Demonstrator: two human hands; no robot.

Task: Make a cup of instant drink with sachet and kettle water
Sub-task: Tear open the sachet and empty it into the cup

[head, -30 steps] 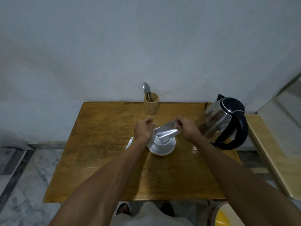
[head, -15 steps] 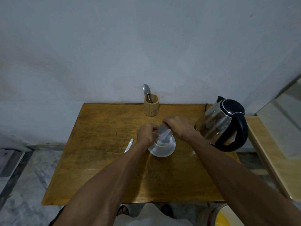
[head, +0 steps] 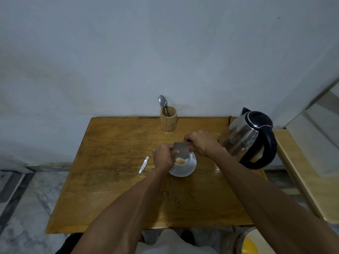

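A white cup (head: 186, 158) stands on a white saucer (head: 185, 170) in the middle of the wooden table (head: 113, 180). Orange-brown powder (head: 179, 161) lies inside the cup. Both hands hold a silver sachet (head: 181, 147) upright over the cup: my left hand (head: 163, 158) pinches its left side, my right hand (head: 200, 143) its top right corner. A steel kettle (head: 245, 138) with a black handle and lid stands to the right of the cup.
A wooden holder (head: 168, 119) with a spoon (head: 163, 103) stands at the table's back edge by the wall. A torn-off silver strip (head: 144, 165) lies left of the saucer. A lower wooden surface (head: 308, 180) adjoins on the right; a yellow-filled container (head: 251, 242) sits below.
The sachet went from lying tilted across the cup to being held upright over it. My right hand moved left and up; powder now shows in the cup.
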